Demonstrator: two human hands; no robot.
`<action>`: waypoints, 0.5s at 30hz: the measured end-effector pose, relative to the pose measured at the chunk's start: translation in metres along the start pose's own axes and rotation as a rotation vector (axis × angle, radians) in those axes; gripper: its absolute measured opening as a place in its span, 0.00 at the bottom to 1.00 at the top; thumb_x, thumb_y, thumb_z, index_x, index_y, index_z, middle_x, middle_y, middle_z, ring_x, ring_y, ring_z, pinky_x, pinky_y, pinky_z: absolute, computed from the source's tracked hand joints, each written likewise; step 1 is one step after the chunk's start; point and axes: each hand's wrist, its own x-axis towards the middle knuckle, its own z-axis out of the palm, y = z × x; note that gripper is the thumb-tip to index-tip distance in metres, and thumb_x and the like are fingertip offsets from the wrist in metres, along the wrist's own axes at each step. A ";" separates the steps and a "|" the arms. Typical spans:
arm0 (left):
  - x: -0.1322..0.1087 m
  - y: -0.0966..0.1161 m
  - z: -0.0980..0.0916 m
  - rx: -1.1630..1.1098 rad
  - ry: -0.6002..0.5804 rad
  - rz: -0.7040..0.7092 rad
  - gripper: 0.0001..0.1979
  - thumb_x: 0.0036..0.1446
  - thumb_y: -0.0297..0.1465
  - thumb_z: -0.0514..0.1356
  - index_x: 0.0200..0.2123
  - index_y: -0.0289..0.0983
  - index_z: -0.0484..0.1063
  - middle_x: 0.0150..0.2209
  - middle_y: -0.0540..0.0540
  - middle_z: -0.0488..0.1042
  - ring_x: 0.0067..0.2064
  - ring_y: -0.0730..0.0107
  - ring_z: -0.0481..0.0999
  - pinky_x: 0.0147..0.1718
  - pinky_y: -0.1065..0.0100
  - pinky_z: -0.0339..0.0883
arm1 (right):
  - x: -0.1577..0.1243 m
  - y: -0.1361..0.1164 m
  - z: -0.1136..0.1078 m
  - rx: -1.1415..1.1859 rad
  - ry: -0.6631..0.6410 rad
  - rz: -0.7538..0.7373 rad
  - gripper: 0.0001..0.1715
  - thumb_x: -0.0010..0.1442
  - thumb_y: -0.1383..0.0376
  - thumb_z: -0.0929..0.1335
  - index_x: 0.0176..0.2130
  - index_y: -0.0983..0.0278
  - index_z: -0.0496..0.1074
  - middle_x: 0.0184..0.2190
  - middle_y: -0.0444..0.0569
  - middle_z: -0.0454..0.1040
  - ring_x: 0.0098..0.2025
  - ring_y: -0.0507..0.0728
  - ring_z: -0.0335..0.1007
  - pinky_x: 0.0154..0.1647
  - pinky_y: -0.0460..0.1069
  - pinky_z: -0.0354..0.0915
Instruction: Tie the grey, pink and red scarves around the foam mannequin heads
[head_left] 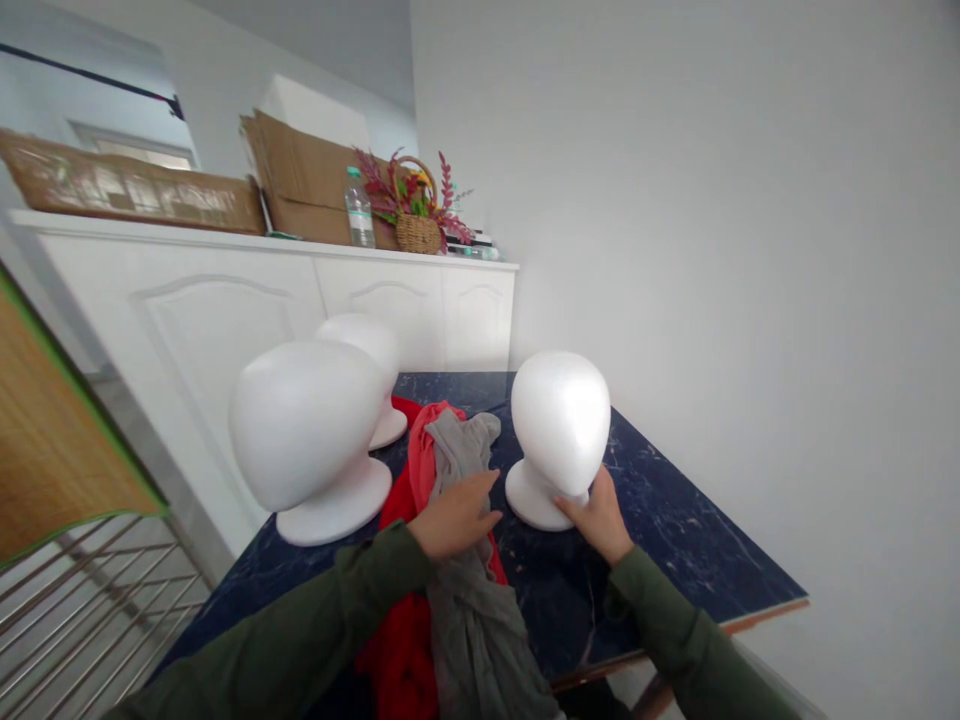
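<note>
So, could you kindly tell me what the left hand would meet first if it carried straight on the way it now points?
The left hand, lying on the grey cloth, points rightward, so it would probably meet the round base of the white foam head first, though depth is hard to judge from this view.

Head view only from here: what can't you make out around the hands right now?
Head view:
- Grey cloth: the part under the left hand is hidden by that hand; its lower end is cut off by the bottom edge.
- Red cloth: lower end cut off by the bottom edge.
- Foam head base: partly hidden by the right hand.
- Rear foam head: partly hidden by the nearer foam head.
</note>
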 end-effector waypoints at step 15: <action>0.037 0.044 0.024 -0.678 0.542 0.008 0.31 0.40 0.37 0.63 0.49 0.37 0.58 0.46 0.45 0.68 0.48 0.61 0.66 0.49 0.55 0.59 | -0.015 -0.021 0.002 0.122 -0.091 -0.313 0.32 0.54 0.62 0.60 0.56 0.66 0.47 0.55 0.56 0.54 0.56 0.61 0.50 0.53 0.58 0.53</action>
